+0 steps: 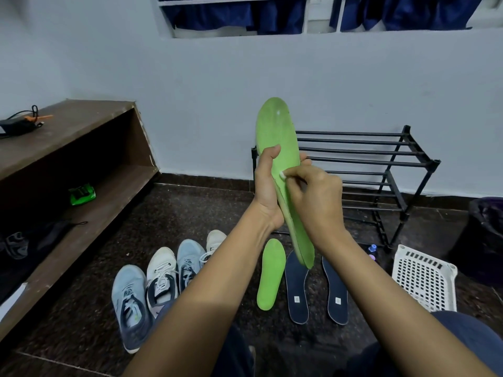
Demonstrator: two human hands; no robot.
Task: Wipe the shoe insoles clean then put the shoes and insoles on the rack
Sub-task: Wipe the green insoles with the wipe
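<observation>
I hold a green insole (276,131) upright in front of me. My left hand (268,186) grips its left edge, thumb over the front face. My right hand (315,191) curls round its right edge, thumb tip pressed on the face. No cloth is visible in either hand. On the floor lie a second green insole (270,276) and two dark blue insoles (296,289) (335,292). Several shoes, blue-grey (130,303) and white (160,276), stand in a row on my left. The black rack (381,161) stands bare against the wall.
A brown wooden shelf unit (81,164) runs along the left, with a green packet (81,194) and dark items on it. A white perforated basket (426,278) lies at the right, beside a dark bag (487,229). My knees fill the bottom edge.
</observation>
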